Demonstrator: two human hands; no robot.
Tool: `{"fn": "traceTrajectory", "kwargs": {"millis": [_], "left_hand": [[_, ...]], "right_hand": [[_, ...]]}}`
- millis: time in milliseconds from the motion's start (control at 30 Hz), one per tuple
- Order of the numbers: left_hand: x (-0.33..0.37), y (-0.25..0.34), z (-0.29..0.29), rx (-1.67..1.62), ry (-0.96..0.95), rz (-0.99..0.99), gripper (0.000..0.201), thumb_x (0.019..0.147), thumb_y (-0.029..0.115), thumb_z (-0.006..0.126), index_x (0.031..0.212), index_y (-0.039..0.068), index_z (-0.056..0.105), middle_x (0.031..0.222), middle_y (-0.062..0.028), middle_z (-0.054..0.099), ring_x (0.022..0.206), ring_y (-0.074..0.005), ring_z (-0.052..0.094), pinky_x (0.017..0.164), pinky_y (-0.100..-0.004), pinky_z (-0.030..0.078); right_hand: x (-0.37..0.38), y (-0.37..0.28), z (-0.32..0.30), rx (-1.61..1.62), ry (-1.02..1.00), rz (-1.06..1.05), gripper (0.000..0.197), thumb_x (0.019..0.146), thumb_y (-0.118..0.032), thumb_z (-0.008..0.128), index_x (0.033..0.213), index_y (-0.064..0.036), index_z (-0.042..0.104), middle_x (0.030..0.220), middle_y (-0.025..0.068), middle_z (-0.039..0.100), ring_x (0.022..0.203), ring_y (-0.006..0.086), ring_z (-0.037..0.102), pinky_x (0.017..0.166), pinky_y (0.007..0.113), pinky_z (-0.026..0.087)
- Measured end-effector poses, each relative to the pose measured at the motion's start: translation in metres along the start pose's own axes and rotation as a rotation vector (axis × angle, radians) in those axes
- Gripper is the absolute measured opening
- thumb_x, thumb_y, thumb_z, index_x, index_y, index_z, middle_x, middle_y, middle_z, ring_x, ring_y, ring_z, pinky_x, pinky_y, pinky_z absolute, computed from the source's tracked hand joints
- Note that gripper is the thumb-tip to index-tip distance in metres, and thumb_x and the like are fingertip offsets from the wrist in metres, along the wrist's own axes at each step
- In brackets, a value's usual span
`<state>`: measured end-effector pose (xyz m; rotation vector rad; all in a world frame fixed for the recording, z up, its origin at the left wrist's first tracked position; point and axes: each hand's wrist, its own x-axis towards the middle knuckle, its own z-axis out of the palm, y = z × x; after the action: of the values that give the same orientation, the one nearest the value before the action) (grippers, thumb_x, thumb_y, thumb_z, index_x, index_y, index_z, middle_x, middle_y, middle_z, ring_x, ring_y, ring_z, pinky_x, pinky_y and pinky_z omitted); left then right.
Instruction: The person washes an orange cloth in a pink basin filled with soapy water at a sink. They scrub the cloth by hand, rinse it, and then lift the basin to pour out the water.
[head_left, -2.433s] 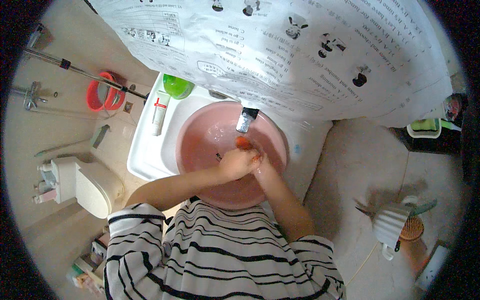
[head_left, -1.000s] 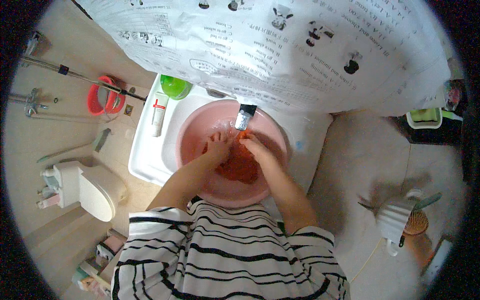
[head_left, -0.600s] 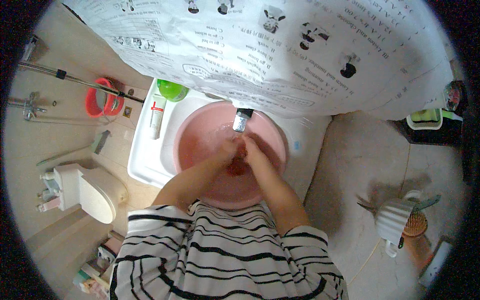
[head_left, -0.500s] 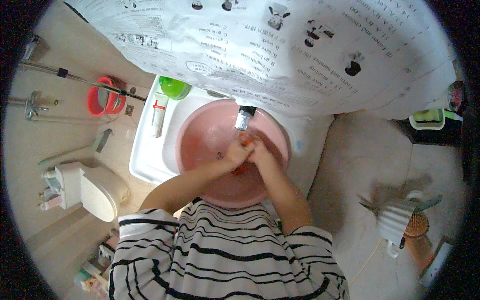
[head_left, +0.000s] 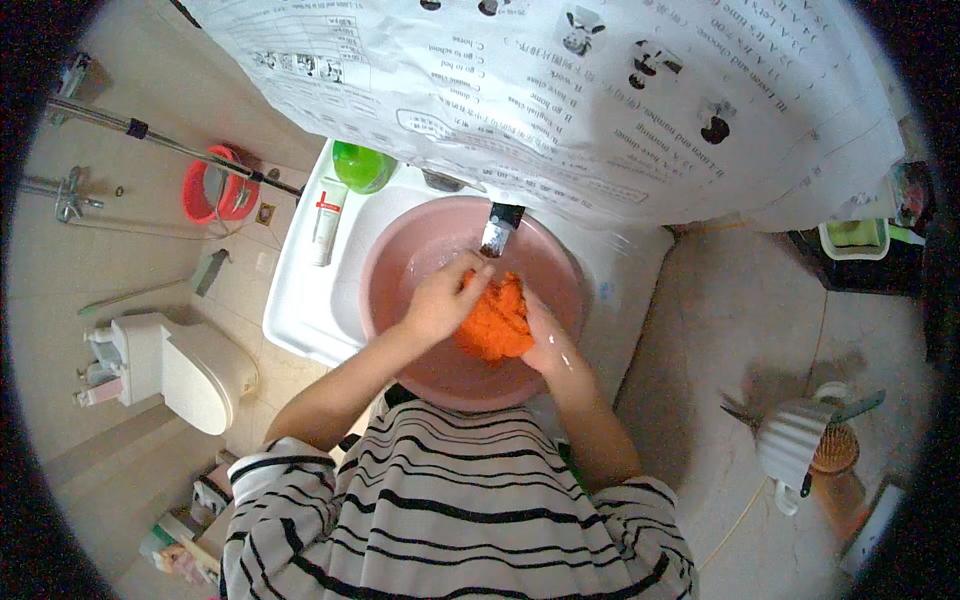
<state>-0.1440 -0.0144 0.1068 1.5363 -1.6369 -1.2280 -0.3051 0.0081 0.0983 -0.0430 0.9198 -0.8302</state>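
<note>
A crumpled, wet-looking orange cloth (head_left: 493,325) is bunched between my two hands over a round pink basin (head_left: 374,325). My left hand (head_left: 437,302) grips its upper left side, fingers bent close under the tap (head_left: 496,236). Along the right side of the cloth, my right hand (head_left: 547,342) holds it, with the fingers partly hidden behind the folds. Wet highlights show on the right wrist. The basin sits in the white washbasin, and water seems to lie in it.
A white tube (head_left: 325,225) and a green container (head_left: 363,167) stand on the white washbasin's left rim. Printed paper sheets (head_left: 560,110) hang over the far side. A toilet (head_left: 195,375) and a red bucket (head_left: 218,187) are to the left; a metal stand (head_left: 795,440) is right.
The orange cloth, mostly hidden in my clasped hands before, now shows as a larger bunch. My hands have moved apart, the left one leftward and the right one rightward and lower.
</note>
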Motion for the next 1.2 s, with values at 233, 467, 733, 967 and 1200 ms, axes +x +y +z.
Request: {"fn": "traceTrajectory", "kwargs": {"millis": [233,467,733,967,1200], "left_hand": [[-0.01,-0.028,-0.063,-0.296,-0.379,-0.338,0.037,0.083,0.023,0.062,0.113,0.001,0.056,0.104,-0.0085,0.06,0.093,-0.0163,0.055,0.085,-0.0284,0.043],[-0.02,-0.045,-0.073,0.085,-0.494,-0.149,0.033,0.084,0.025,0.062,0.103,-0.002,0.059,0.091,-0.0124,0.063,0.088,-0.0165,0.056,0.082,-0.0285,0.044],[-0.017,0.036,-0.113,-0.3,-0.093,-0.089,0.015,0.085,0.019,0.061,0.087,0.004,0.057,0.081,0.0006,0.053,0.082,-0.009,0.049,0.076,-0.0246,0.041],[-0.011,-0.038,-0.066,0.16,-0.481,0.097,0.013,0.081,0.012,0.06,0.091,0.004,0.059,0.085,-0.0108,0.06,0.081,-0.026,0.059,0.074,-0.0328,0.046],[0.044,-0.116,0.012,0.753,-0.326,-0.132,0.039,0.087,0.039,0.046,0.117,0.015,0.053,0.134,-0.0118,0.036,0.121,-0.0353,0.036,0.091,-0.0535,0.036]], "right_hand": [[-0.034,-0.032,-0.028,-0.434,0.165,-0.367,0.047,0.091,-0.035,0.049,0.123,-0.0011,0.046,0.121,0.0104,0.051,0.111,0.0221,0.05,0.094,0.033,0.04],[-0.072,-0.063,0.021,-0.646,0.306,-0.362,0.044,0.091,-0.032,0.047,0.115,0.0038,0.053,0.113,0.0117,0.056,0.106,0.0222,0.052,0.094,0.032,0.038],[-0.084,-0.084,-0.008,-0.612,0.21,-0.667,0.036,0.085,-0.028,0.058,0.106,0.0004,0.06,0.106,0.0098,0.061,0.101,0.0208,0.054,0.089,0.035,0.04],[-0.024,-0.037,-0.045,-1.459,0.04,-0.349,0.032,0.082,-0.027,0.06,0.098,0.0004,0.059,0.088,0.0154,0.062,0.087,0.0301,0.058,0.082,0.039,0.044],[0.053,-0.005,-0.065,-1.878,0.285,-0.584,0.048,0.084,-0.023,0.056,0.125,-0.0021,0.044,0.128,0.02,0.044,0.118,0.0332,0.043,0.098,0.038,0.035]]}}
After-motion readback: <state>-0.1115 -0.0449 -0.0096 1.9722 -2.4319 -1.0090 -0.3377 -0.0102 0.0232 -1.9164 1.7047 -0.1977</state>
